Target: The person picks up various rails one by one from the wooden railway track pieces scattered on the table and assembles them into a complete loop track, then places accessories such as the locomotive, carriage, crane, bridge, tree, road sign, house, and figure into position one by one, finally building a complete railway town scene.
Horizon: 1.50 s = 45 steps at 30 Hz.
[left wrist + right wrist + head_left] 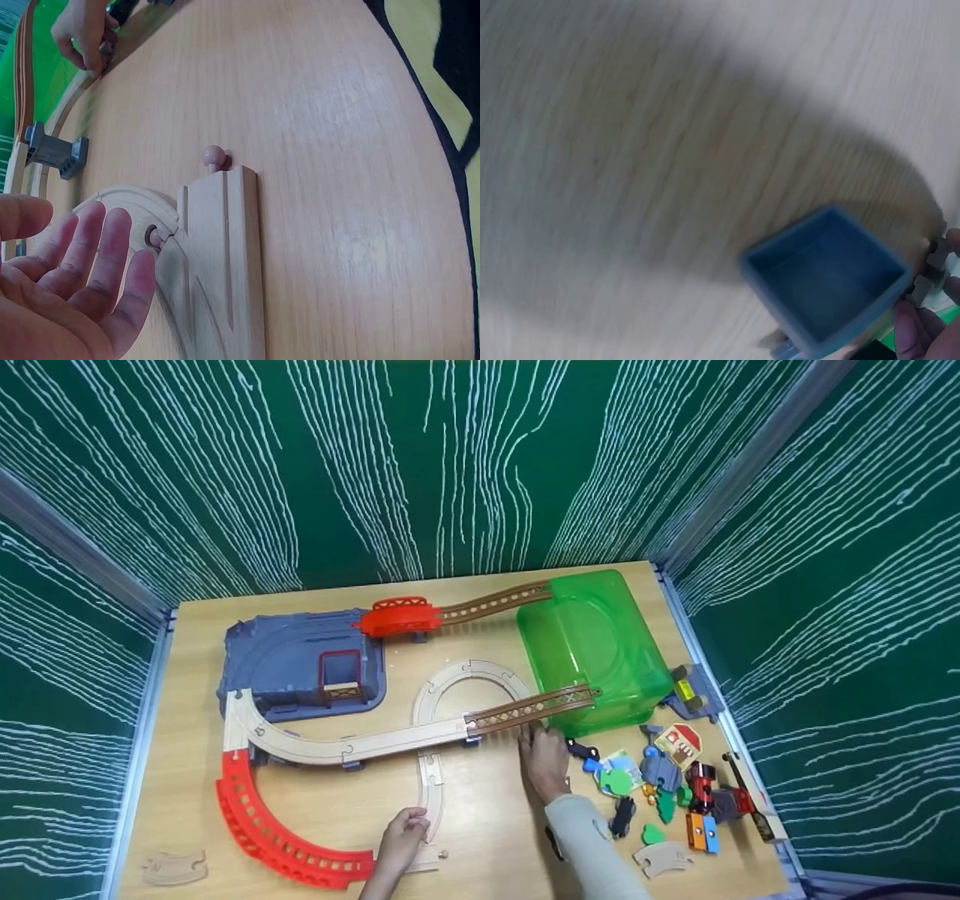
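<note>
My left hand (pixel 401 840) is beside the lower end of a wooden track line. In the left wrist view its fingers (pixel 112 247) are spread and relaxed, holding nothing, near a wooden switch track (pixel 217 255) with a round peg. My right hand (pixel 546 761) is at the free end of the curved wooden track (pixel 469 667), just below the brown ramp track (pixel 532 709). Its fingers (pixel 911 330) pinch the track's end, partly hidden, at the right wrist view's lower right edge. An open blue box-shaped toy (pixel 825 277) is close by.
A green translucent bin (pixel 600 645) supports two ramp tracks. A grey base (pixel 292 660), red bridge (pixel 401 616) and red curved track (pixel 285 840) form the left side. Toy trains, trees and blocks crowd the right, including a red engine (pixel 701 787). One loose track (pixel 174 868) lies front left.
</note>
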Available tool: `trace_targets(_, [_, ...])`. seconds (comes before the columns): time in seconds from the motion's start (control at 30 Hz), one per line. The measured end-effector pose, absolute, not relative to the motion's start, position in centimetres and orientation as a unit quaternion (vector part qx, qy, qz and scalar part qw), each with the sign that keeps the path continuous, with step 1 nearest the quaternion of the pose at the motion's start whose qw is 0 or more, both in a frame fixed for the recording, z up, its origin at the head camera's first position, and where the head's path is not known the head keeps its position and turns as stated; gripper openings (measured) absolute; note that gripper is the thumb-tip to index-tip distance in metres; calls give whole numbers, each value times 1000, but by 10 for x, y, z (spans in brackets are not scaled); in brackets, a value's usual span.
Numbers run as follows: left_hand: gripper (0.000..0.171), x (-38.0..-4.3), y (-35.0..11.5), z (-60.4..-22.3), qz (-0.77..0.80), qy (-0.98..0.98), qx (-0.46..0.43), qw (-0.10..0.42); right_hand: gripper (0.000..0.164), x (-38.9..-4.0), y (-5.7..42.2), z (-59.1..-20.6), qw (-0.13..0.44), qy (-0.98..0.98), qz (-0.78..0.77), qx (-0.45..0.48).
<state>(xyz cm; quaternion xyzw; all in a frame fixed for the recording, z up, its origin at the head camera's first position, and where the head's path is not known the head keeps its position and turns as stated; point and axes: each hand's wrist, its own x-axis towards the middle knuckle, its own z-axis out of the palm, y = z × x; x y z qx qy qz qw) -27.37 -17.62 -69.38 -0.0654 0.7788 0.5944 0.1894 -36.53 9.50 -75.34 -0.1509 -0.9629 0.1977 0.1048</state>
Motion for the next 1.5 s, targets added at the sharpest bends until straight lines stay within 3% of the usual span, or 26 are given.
trace_targets(0.33, [28, -269, -172, -700, 598, 777, -50, 191, 27, -357, 99, -744, 110, -961, 195, -163])
trace_targets(0.6, [30, -268, -171, -696, 584, 783, -62, 204, 25, -347, 101, -724, 84, -966, 217, -110])
trace_targets(0.93, [30, -256, -172, -701, 593, 779, -59, 197, 23, -292, 131, -700, 171, -951, 255, 47])
trace_targets(1.03, [30, -253, -173, -704, 601, 772, -60, 199, 23, -274, 148, -698, 204, -940, 267, 57])
trace_targets(1.13, [30, -248, -173, -706, 605, 769, -54, 199, 26, -257, 173, -701, 221, -935, 276, 13])
trace_targets(1.37, [31, -240, -176, -709, 611, 761, -65, 207, 26, -235, 236, -720, 218, -927, 232, -198])
trace_targets(1.5, [33, -242, -177, -710, 607, 762, -67, 214, 41, -234, 255, -732, 195, -915, 216, -279])
